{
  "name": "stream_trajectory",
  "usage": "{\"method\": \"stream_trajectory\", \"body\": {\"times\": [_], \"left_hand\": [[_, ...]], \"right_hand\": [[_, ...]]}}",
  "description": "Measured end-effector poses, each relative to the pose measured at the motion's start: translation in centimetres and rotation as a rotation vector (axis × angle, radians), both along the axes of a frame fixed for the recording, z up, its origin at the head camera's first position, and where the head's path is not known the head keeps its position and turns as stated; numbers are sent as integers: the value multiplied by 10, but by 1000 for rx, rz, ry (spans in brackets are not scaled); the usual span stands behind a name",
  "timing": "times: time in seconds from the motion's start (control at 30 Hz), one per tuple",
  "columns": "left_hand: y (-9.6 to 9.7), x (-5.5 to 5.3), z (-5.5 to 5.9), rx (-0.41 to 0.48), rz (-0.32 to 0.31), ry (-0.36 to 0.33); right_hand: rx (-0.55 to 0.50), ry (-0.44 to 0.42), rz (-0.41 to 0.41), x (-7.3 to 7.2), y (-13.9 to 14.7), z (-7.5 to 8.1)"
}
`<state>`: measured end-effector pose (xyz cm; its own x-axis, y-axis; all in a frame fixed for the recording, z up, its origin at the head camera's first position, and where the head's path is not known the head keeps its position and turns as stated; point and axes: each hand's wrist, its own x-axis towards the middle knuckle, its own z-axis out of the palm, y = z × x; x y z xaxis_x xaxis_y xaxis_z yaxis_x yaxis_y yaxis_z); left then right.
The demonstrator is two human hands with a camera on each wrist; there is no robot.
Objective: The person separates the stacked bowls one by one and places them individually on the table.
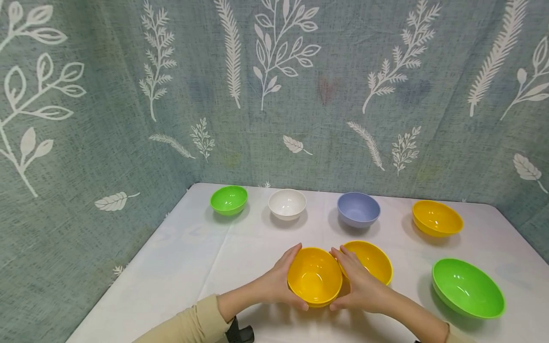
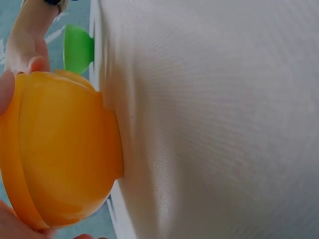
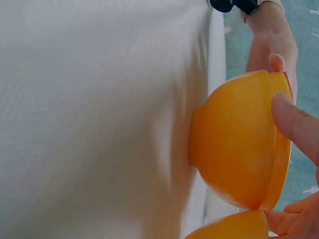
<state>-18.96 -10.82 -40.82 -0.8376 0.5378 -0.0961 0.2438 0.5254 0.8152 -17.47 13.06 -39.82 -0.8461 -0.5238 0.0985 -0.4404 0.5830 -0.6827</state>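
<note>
Both hands hold a small deep yellow bowl point(image 1: 315, 278) upright at the front middle of the table. A band runs just under its lip in the wrist views, like one bowl nested in another. My left hand point(image 1: 279, 278) grips its left side, thumb at the near rim and fingers at the far rim. On the other side my right hand point(image 1: 362, 283) grips it the same way, its fingers between this bowl and a wider yellow bowl point(image 1: 373, 259). That second bowl is partly hidden behind the right hand. In the right wrist view, the held bowl's foot point(image 3: 195, 137) is close over the white cloth.
Along the back stand a green bowl point(image 1: 229, 200), a white bowl point(image 1: 287, 205), a blue bowl point(image 1: 358, 209) and another yellow bowl point(image 1: 436, 219). A large green bowl point(image 1: 467, 288) sits at the right. Patterned curtain point(image 1: 274, 143) rises behind the white-covered table point(image 1: 193, 257).
</note>
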Motion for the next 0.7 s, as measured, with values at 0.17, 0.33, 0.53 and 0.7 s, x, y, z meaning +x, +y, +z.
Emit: {"method": "stream_trajectory", "body": {"times": [0.17, 0.33, 0.53, 0.7], "left_hand": [[1, 0, 0, -19, -3, 16], [2, 0, 0, -48, 6, 42], [3, 0, 2, -74, 24, 93], [2, -1, 2, -67, 28, 91]], "right_hand": [[16, -8, -17, -2, -2, 0], [25, -28, -26, -3, -3, 1], [30, -34, -24, -3, -4, 2], [30, -37, -8, -4, -2, 3]]}}
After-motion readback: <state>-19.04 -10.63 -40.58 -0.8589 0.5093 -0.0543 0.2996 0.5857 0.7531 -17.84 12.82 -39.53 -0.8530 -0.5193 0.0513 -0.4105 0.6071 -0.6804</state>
